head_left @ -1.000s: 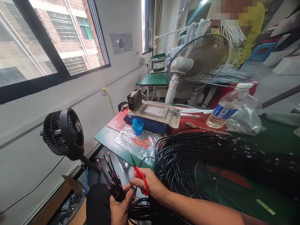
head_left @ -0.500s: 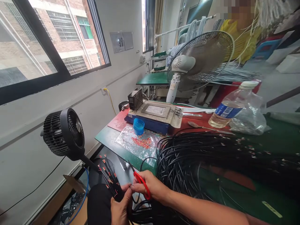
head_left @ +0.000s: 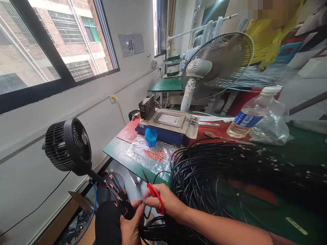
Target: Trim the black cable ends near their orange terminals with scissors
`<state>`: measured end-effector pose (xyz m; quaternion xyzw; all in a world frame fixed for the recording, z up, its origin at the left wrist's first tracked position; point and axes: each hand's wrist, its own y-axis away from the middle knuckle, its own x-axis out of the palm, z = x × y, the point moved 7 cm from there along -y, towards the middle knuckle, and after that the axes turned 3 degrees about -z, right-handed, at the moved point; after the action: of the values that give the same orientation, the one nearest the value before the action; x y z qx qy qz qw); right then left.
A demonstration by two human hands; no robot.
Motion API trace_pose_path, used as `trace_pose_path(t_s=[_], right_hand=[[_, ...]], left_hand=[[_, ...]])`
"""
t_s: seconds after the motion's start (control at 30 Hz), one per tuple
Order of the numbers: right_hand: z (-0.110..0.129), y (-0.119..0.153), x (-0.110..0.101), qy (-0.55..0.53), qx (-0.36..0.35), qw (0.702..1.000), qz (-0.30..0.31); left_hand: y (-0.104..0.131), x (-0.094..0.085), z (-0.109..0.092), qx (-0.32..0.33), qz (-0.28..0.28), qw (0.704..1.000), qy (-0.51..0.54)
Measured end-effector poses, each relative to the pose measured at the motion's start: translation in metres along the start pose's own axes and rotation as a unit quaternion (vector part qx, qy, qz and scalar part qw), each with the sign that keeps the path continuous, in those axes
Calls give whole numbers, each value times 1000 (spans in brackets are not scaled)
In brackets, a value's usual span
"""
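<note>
My left hand is closed around a bundle of black cables, whose split ends show short red and pale wires pointing up and left. Between its thumb and finger is a small wire end. The fingertips of my right hand pinch at that same wire end, touching the left thumb. Red-handled scissors are hooked in my right hand, with their dark blades pointing up and away from the wire. Exactly what the right fingertips grip is too small to make out.
A large heap of black cables covers the table to the right. Red wire scraps and a blue cup lie on plastic, before a blue-sided heating device. A bottle stands behind. Fans flank me; a person in yellow works beyond.
My right hand and the scissors have turned slightly, the blades tipping upward. Both hands stay together at the wire end. The person in yellow has shifted to the right.
</note>
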<state>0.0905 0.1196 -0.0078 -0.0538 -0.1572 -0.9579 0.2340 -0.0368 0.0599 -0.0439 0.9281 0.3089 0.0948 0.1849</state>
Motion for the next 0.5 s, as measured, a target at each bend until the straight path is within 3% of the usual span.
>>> trace_pose_path(t_s=[0.27, 0.4, 0.5], right_hand=[[-4, -2, -1, -1, -12, 1000, -2], [-2, -1, 0, 8, -17, 1000, 9], [11, 3, -1, 92, -108, 990, -9]], left_hand=[[4, 5, -5, 12, 18, 999, -26], [7, 14, -1, -28, 72, 997, 30], [12, 20, 6, -88, 109, 988, 68]])
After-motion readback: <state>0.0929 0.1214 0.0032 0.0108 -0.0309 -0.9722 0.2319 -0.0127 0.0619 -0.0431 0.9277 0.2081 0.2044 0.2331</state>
